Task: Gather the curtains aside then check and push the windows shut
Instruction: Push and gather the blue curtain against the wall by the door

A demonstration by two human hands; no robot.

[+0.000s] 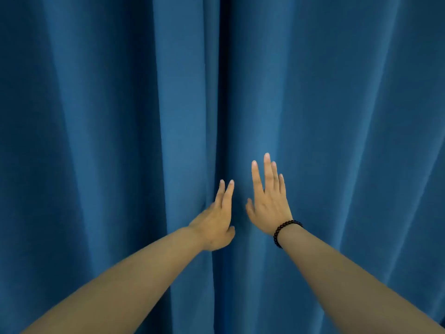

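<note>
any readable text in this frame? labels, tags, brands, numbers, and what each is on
None: no word, number, label or sign shows anywhere.
The blue curtains are plain fabric with no tag or print in view.
The beaded bracelet on the right hand's wrist has plain dark beads.
The left hand carries nothing written.

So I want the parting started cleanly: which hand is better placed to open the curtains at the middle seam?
Left. The left hand is tucked into the seam between the curtains; the right hand lies open beside it.
</note>
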